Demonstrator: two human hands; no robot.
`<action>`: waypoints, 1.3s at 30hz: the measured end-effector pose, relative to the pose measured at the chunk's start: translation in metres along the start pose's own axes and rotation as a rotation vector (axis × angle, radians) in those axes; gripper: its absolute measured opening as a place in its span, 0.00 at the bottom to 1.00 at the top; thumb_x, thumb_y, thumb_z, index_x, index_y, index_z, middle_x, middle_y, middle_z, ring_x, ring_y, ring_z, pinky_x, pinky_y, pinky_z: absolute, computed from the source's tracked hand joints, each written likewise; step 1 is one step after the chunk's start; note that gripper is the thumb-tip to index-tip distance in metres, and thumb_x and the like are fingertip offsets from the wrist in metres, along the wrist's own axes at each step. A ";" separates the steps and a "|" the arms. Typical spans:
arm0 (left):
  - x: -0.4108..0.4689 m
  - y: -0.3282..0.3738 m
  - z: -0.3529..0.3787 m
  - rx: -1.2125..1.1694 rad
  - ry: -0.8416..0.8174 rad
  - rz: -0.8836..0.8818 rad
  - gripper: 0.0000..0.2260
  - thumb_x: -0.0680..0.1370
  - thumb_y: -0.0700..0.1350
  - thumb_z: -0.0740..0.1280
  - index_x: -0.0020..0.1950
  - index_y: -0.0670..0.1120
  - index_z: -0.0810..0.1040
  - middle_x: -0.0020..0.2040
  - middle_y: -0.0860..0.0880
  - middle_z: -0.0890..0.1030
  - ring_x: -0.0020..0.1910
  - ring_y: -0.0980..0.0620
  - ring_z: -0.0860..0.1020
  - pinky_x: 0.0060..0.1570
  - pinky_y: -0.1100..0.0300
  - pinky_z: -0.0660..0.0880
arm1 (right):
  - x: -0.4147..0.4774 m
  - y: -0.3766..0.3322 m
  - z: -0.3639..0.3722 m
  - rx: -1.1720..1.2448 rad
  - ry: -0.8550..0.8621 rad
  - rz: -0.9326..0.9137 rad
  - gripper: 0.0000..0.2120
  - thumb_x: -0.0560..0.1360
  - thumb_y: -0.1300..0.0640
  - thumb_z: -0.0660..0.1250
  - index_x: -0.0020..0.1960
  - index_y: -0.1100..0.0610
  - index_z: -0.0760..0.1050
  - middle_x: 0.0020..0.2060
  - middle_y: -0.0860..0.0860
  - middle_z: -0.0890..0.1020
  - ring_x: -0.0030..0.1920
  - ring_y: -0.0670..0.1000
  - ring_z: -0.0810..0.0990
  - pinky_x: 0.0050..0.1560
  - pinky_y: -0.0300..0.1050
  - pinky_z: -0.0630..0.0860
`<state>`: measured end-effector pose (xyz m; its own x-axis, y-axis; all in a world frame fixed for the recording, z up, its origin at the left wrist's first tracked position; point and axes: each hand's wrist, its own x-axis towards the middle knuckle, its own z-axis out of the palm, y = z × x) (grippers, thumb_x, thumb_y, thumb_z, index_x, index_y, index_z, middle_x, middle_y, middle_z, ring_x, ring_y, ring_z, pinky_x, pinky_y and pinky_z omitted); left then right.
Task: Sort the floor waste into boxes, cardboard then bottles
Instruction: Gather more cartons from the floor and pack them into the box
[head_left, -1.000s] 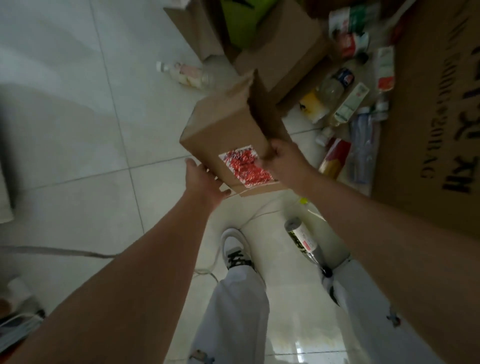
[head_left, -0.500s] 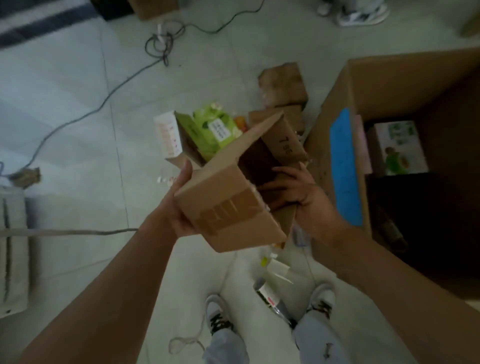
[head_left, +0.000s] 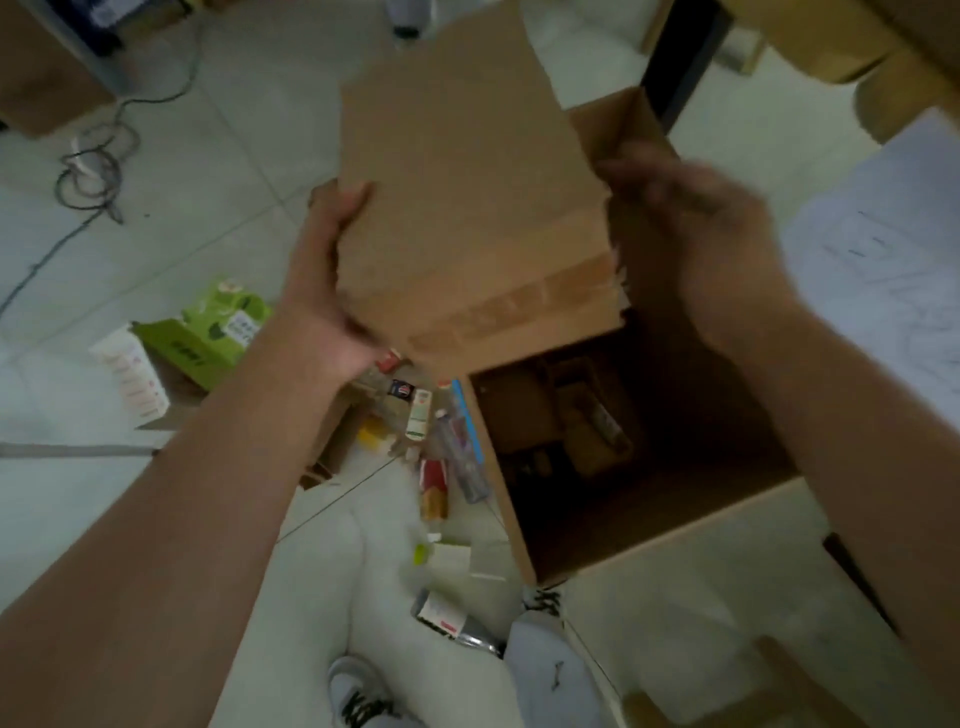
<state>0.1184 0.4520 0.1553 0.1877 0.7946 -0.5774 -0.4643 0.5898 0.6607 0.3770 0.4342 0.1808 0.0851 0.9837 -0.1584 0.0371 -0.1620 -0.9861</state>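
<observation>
I hold a plain brown cardboard box (head_left: 467, 208), taped along one side, tilted above a large open cardboard box (head_left: 675, 535). My left hand (head_left: 332, 275) grips its left edge. My right hand (head_left: 696, 218) is motion-blurred, with its fingers on the small box's right edge. The large box is dark inside and some cardboard pieces lie at its bottom. Several plastic bottles (head_left: 462, 457) lie on the floor along the large box's left wall. Another bottle (head_left: 447, 618) lies by my feet.
A green carton (head_left: 218, 332) and a white carton (head_left: 132, 379) lie on the tiled floor to the left. A coiled cable (head_left: 93, 166) runs across the far left. A white sheet (head_left: 893, 249) is at the right. More brown boxes stand at the top corners.
The small box has swung up and to the right, from beside the large box to above its opening. My right hand came out of its open end to its right edge.
</observation>
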 end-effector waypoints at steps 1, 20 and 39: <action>0.010 -0.001 0.019 0.108 0.030 0.044 0.19 0.73 0.56 0.66 0.58 0.47 0.81 0.49 0.49 0.85 0.48 0.47 0.84 0.53 0.48 0.79 | 0.004 -0.015 -0.016 0.091 0.063 0.049 0.16 0.83 0.52 0.56 0.66 0.56 0.73 0.57 0.54 0.83 0.55 0.44 0.83 0.61 0.48 0.76; 0.052 -0.198 0.066 0.757 -0.005 -0.402 0.32 0.80 0.57 0.62 0.79 0.57 0.50 0.79 0.52 0.57 0.77 0.51 0.57 0.73 0.52 0.55 | -0.049 0.151 -0.098 -0.910 0.254 0.582 0.20 0.80 0.59 0.60 0.71 0.50 0.67 0.57 0.51 0.79 0.54 0.52 0.78 0.58 0.54 0.77; 0.062 -0.205 0.061 0.777 -0.001 -0.400 0.27 0.82 0.56 0.58 0.79 0.56 0.54 0.79 0.52 0.58 0.77 0.50 0.59 0.73 0.52 0.57 | -0.014 0.198 -0.046 -0.996 -0.078 0.599 0.26 0.80 0.55 0.62 0.76 0.54 0.60 0.67 0.55 0.74 0.66 0.56 0.74 0.62 0.52 0.72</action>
<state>0.2776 0.3895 0.0130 0.2113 0.5072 -0.8355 0.3577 0.7554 0.5490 0.4286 0.3847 -0.0097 0.2935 0.7257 -0.6222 0.7803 -0.5579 -0.2826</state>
